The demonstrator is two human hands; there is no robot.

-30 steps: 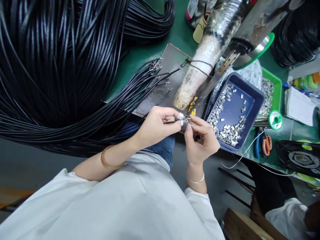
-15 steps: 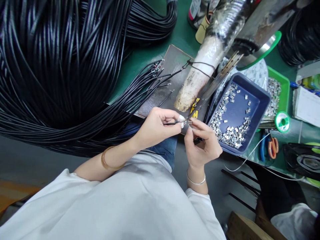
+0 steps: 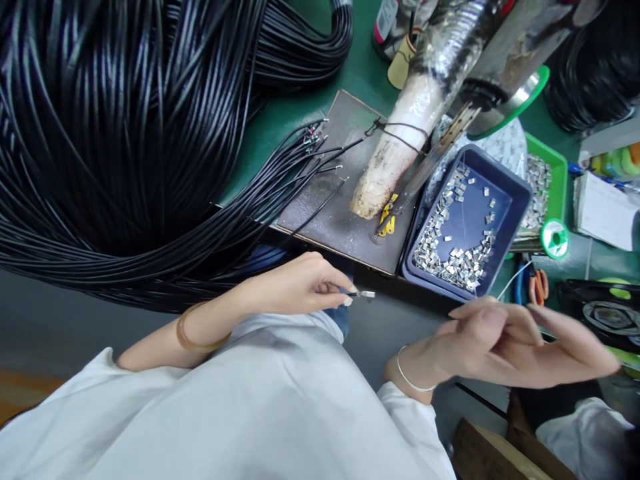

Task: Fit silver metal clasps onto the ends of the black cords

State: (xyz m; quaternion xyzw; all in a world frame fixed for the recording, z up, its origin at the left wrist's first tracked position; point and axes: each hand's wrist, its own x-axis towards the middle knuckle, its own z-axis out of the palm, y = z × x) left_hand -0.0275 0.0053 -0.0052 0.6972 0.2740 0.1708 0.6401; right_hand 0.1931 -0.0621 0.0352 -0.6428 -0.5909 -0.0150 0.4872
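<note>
While the left hand [image 3: 307,285] pinches a black cable [image 3: 354,293] just behind its metal connector [image 3: 369,294], that connector juts clear, likely to keep it visible. The right hand [image 3: 510,343], well apart, is blurred, fingers part-bent; cannot tell whether it holds anything. Ahead of it, a blue tray [image 3: 465,213] gathers loose metal shells [image 3: 433,250], presumably within easy reach. Beyond the left hand, cable ends [image 3: 315,135] fan over a dark board [image 3: 345,233], apparently for separation.

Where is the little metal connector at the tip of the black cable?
In the head view, the metal connector is right of and below centre, poking out from the left hand, below the near edge of the dark board.
</note>
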